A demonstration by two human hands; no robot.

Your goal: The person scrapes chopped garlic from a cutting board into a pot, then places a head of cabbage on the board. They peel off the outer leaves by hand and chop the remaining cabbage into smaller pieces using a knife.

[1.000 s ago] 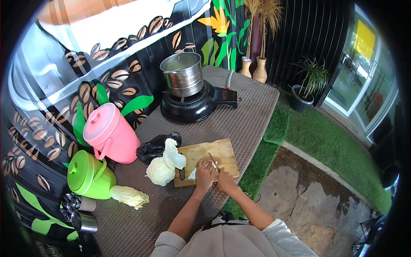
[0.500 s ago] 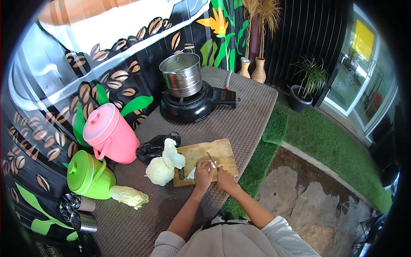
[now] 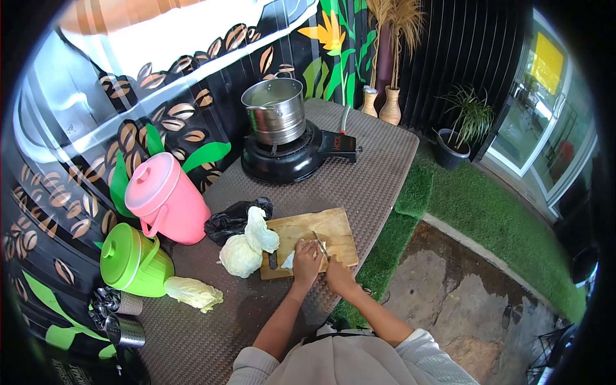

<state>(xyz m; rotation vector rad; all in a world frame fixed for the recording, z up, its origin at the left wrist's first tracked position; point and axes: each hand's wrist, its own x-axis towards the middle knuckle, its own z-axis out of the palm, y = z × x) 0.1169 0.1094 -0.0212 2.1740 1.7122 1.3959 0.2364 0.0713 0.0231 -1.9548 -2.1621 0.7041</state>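
On the wooden cutting board (image 3: 343, 224), my left hand (image 3: 308, 260) presses down with bent fingers on a small pale piece, mostly hidden under them. My right hand (image 3: 339, 276) is closed round the handle of a knife (image 3: 321, 242), whose blade points away from me beside my left fingertips. A white-green leaf scrap (image 3: 288, 261) lies left of my left hand, near a dark-handled item (image 3: 273, 260) at the board's left edge. Left of the board sits a pale cabbage (image 3: 240, 256) with a loose leaf (image 3: 260, 232) leaning on it.
A steel pot (image 3: 276, 115) stands on a black stove (image 3: 282, 157) at the table's back. Pink (image 3: 170, 199) and green (image 3: 136, 263) lidded jugs, a black bag (image 3: 231, 221), a napa cabbage (image 3: 194, 292) and a cutlery holder (image 3: 125, 332) are on the left.
The knife and my right hand have shifted very slightly against my left fingers. The view has moved a little; the other things keep their places.
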